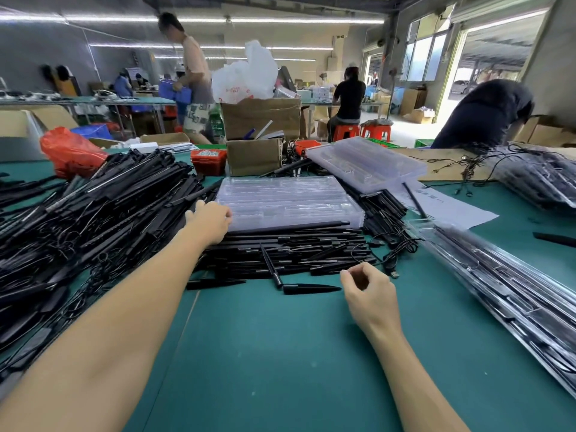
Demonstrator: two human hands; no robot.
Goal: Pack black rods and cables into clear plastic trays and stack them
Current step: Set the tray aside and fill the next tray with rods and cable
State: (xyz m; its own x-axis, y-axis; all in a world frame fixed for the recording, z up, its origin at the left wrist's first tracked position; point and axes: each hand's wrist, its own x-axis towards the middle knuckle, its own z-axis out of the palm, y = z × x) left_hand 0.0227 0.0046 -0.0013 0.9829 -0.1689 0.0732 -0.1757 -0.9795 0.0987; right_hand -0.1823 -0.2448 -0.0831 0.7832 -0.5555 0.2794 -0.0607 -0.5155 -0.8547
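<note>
A stack of empty clear plastic trays (290, 198) lies at the middle of the green table. My left hand (208, 219) reaches to its near-left corner, fingers curled against the tray's edge. Black rods (296, 249) lie in a flat heap just in front of the trays, with a black cable (394, 249) at their right end. My right hand (369, 291) hovers over the mat beside the rods, fingers loosely curled, holding nothing. A big pile of rods and cables (93, 213) fills the left. Packed trays (514, 294) are stacked at the right.
A second stack of clear trays (364, 163) sits behind, next to a cardboard box (254, 155), a red bin (208, 160) and a red bag (71, 151). More packed trays (545, 179) lie far right. A person (486, 113) bends over there; others work behind.
</note>
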